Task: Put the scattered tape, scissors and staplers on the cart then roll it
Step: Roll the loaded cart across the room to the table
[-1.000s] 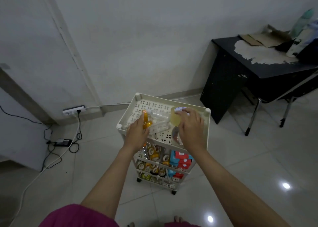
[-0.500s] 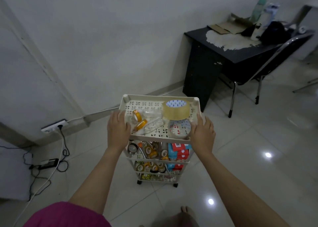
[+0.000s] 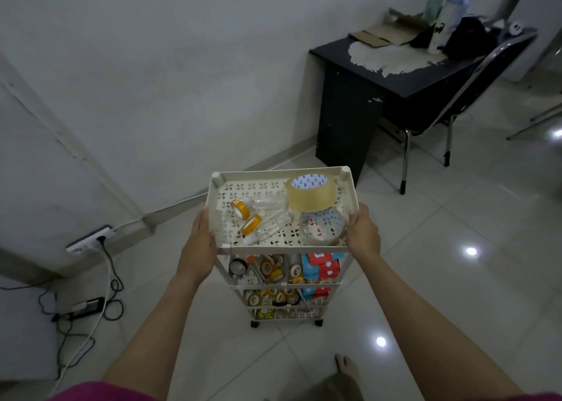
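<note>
Two hands are gripping the cream cart in the head view, one on each side of its top tray. Left hand is wrapping the tray's left rim, fingers curled closed on the edge; right hand is doing the same on the right rim, thumb over the top.

Btwn the hands, on the perforated top tray: a big brown packing tape roll is standing near the far-right corner, just ahead of the right hand. A clear tape roll w/ red and blue print on its core is lying right next to that hand, touching or nearly touching the brown roll. Two small orange tape rolls are sitting closer to the left hand, beside clear plastic dispensers.

Below the hands, the middle shelf is holding more small tape rolls and red-and-blue packets; lower shelves are packed w/ more rolls, details too small to tell. Cart is standing on castors on the glossy tile floor.

Beyond the right hand, a black desk and a chair are sitting by the wall. Out past the left hand, a power strip w/ cables is lying at the wall base.
</note>
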